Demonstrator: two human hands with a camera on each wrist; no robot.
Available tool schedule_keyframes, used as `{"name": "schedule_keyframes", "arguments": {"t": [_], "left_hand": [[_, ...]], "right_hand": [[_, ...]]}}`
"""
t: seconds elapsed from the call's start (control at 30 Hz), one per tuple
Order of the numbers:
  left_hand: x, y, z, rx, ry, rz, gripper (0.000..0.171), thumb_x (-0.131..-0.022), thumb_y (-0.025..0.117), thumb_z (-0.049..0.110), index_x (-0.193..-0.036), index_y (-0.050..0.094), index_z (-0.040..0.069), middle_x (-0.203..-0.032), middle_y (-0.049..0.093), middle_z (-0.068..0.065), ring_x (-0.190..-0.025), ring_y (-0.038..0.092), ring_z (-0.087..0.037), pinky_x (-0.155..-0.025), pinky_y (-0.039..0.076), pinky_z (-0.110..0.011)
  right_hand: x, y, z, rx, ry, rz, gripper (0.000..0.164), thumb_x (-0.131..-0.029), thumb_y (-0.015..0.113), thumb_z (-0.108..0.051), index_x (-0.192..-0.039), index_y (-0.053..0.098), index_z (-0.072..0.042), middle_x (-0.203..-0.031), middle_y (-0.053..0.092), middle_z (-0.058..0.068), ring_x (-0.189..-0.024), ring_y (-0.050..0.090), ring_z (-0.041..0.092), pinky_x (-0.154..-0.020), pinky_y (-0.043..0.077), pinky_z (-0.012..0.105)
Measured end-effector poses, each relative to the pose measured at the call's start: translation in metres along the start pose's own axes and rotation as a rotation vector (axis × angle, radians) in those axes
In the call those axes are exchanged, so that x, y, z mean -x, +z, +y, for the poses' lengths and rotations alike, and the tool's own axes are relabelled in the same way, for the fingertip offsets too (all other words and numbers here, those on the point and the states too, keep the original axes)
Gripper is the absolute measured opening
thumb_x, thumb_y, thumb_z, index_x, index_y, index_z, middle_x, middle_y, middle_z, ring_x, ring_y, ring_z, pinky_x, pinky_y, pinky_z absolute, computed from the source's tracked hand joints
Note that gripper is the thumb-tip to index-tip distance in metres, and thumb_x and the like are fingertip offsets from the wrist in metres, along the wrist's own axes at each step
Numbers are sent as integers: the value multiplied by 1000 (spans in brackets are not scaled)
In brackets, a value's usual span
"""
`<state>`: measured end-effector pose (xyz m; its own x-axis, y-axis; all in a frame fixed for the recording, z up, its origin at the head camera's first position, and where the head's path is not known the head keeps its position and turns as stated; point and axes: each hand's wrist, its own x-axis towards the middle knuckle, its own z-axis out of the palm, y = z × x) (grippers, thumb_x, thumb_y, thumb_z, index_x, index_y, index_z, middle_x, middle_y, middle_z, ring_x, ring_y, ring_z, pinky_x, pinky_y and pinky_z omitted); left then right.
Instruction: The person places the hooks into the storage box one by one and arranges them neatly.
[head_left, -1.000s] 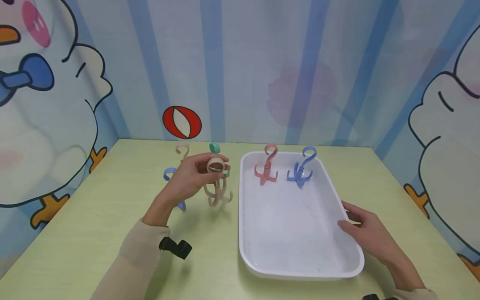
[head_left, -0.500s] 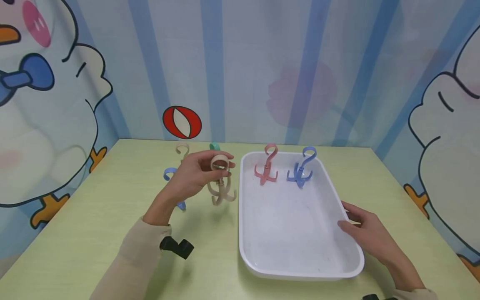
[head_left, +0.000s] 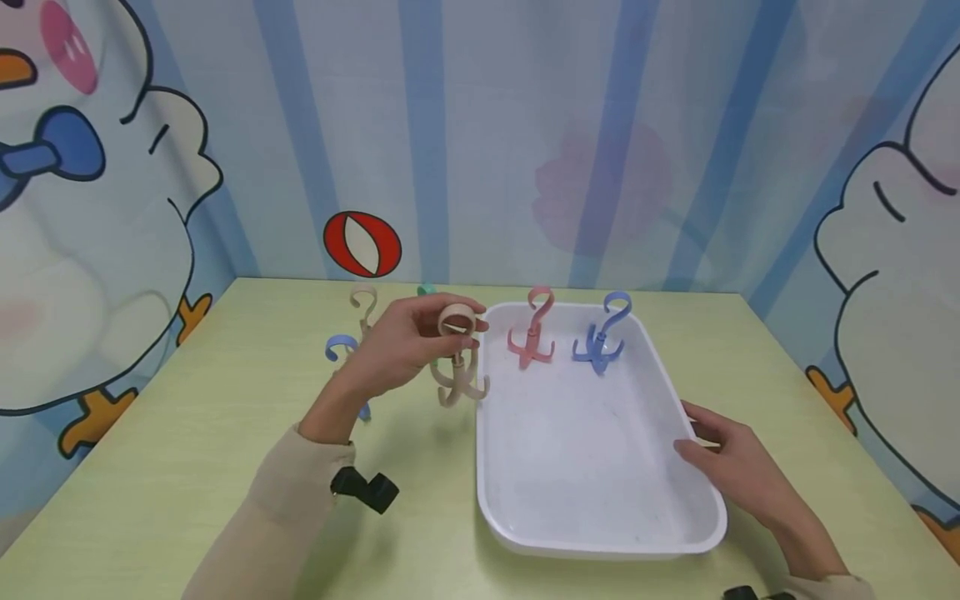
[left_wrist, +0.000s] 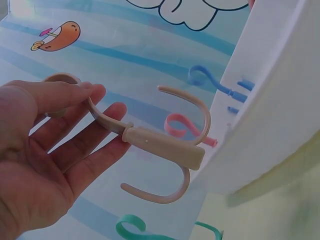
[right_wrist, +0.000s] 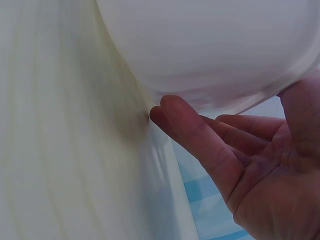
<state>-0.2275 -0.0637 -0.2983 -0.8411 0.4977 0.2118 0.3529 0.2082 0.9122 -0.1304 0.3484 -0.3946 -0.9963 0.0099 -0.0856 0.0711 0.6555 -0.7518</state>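
Note:
My left hand [head_left: 401,342] pinches the curled top of a beige multi-prong hanging hook [head_left: 459,379], holding it up beside the left rim of a white tray [head_left: 585,467]. In the left wrist view, the beige hook's stem and two curved prongs show plainly beyond the fingertips. My right hand [head_left: 738,467] holds the tray's right side, thumb at the rim and fingers along the outer wall. Inside the tray's far end stand a pink hook [head_left: 532,342] and a blue hook [head_left: 598,348]. A green hook [left_wrist: 132,227] is mostly hidden behind my left hand in the head view.
Left of the tray, another beige hook [head_left: 364,296] and another blue hook [head_left: 341,343] are on the pale green table [head_left: 187,450], partly covered by my left hand. A patterned curtain [head_left: 495,150] rises behind the table's far edge.
My left hand has carried the beige hook a short way right, up to the tray's left rim. My right hand and the tray hold their place.

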Motion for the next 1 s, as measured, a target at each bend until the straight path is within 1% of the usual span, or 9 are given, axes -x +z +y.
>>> {"name": "schedule_keyframes", "arguments": {"t": [0.2,0.53,0.67,0.87,1.0], "left_hand": [[-7,10,7,-10,15,-19,35,-99,71,3,-133,70,10,-128,74,-15,-115,74,-28,-95,63,-43],[-17,23,8,-16,20,-26,36,-99,71,4,-134,71,11,-127,75,-13,-114,74,-26,-96,63,-41],[-21,28,8,-19,30,-29,37,-100,70,4,-136,69,11,-128,74,-12,-116,73,-27,-96,63,-41],[-25,35,9,12,39,-34,37,-99,71,3,-135,70,9,-127,73,-14,-112,74,-28,-94,63,-42],[-27,39,9,19,36,-43,37,-98,72,3,-134,70,6,-127,73,-18,-110,75,-33,-92,63,-42]], "right_hand": [[-1,0,-2,7,7,5,67,-104,64,-17,-161,36,4,-146,56,36,-111,73,36,-79,66,38],[0,0,-1,-27,-29,-4,66,-105,63,-15,-161,34,5,-146,56,36,-108,75,35,-76,66,37],[1,-1,1,-30,-28,-5,67,-105,63,-15,-162,34,5,-145,57,36,-108,75,34,-75,66,36],[1,0,2,-28,-20,-6,67,-105,63,-15,-162,33,4,-146,56,36,-109,74,35,-76,66,36],[2,-1,2,-35,-21,-6,67,-105,63,-15,-162,33,5,-146,56,36,-108,75,34,-76,66,36]]}}
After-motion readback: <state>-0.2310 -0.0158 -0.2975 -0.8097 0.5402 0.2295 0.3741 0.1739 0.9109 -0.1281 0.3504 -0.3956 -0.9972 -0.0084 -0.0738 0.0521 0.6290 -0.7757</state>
